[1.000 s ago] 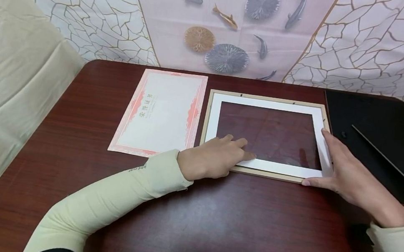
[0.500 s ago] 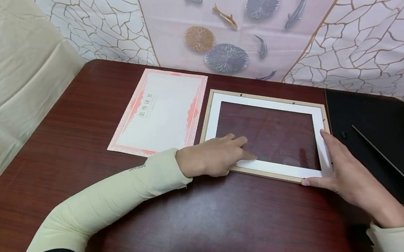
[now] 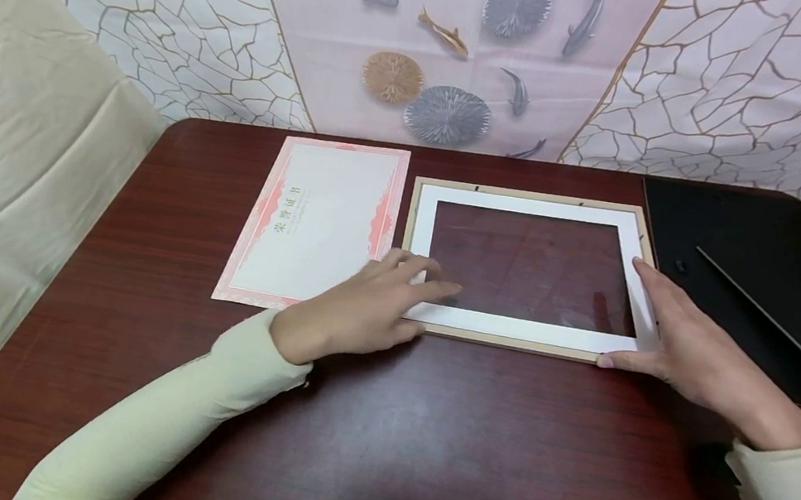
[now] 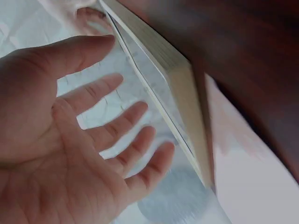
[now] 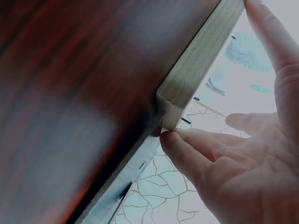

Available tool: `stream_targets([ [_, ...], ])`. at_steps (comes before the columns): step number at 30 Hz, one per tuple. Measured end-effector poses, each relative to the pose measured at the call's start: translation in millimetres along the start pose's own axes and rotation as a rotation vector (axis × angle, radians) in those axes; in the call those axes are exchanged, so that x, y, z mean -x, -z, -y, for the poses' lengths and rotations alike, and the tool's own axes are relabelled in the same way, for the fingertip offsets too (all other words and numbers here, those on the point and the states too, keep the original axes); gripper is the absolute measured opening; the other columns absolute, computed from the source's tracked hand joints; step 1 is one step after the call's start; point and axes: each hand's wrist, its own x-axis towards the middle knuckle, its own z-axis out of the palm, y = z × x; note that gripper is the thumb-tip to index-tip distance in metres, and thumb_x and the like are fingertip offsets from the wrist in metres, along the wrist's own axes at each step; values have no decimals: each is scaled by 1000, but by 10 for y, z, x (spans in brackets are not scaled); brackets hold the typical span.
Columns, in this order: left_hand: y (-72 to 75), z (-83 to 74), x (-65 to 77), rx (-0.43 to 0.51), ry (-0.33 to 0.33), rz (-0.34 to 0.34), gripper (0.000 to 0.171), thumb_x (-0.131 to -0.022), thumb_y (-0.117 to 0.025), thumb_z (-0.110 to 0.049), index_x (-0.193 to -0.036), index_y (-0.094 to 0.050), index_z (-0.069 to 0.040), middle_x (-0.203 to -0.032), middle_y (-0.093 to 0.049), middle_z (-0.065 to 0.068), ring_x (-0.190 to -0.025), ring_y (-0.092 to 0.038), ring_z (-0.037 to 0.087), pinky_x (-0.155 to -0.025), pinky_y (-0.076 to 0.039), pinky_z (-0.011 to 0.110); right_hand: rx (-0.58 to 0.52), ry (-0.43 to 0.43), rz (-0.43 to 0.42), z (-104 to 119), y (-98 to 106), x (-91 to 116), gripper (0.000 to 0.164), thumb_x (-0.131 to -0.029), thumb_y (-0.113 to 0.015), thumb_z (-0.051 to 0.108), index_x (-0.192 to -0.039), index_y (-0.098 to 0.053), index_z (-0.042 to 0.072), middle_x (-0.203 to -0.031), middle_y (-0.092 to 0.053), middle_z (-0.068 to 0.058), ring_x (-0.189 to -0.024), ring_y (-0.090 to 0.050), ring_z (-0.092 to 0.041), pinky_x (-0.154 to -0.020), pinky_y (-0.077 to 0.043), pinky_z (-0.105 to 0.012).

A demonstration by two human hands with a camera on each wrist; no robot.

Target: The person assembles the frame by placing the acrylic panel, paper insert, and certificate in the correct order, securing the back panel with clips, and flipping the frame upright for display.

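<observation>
A pale wooden picture frame [image 3: 509, 344] lies on the table with a white mat [image 3: 533, 330] inside it and a dark see-through window [image 3: 533, 266] in the middle. Small dark tabs stick up along its far edge. My right hand [image 3: 703, 354] holds the near right corner, thumb at the front edge and fingers along the right side; in the right wrist view fingertips [image 5: 169, 140] meet the wood. Over the near left corner is my left hand [image 3: 356, 303], its fingers spread and loosely bent, holding nothing. A certificate sheet [image 3: 328, 224] with a pink border lies left of the frame.
At the right, a black backing board [image 3: 740, 233] lies flat, with a black stand leg [image 3: 796, 324] angled up across it. The dark red wooden table [image 3: 421, 453] reaches back to a patterned curtain [image 3: 536, 125]. A cream cloth [image 3: 22, 153] hangs at the left.
My left hand has drawn back leftward from the mat's near edge to the frame's near left corner. The right hand, frame and certificate have stayed nearly in place.
</observation>
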Motion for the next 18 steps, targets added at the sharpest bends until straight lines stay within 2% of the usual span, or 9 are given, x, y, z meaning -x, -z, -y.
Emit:
stream_targets([
  [5, 37, 180, 294, 48, 127, -46, 64, -95, -73, -22, -156, -51, -22, -161, -44, 12, -149, -36, 36, -113, -40, 62, 1, -11, 9, 8, 8, 2, 133, -75, -96, 32, -167, -6, 1, -166, -21, -38, -147, -29, -56, -113, -30, -71],
  [9, 55, 291, 509, 62, 210, -58, 70, -94, -76, -27, -158, -49, -22, -164, -41, 13, -150, -33, 39, -113, -37, 68, -2, -18, 18, 12, 16, 3, 134, -75, -96, 34, -167, -4, 1, -166, -19, -38, -147, -28, -57, -113, -30, -72],
  [18, 98, 527, 879, 71, 325, -111, 69, -95, -76, -26, -157, -48, -21, -164, -38, 16, -149, -30, 47, -108, -35, 76, -6, -14, 22, 12, 14, -7, 134, -75, -96, 32, -167, -4, 0, -166, -18, -38, -148, -28, -57, -114, -28, -71],
])
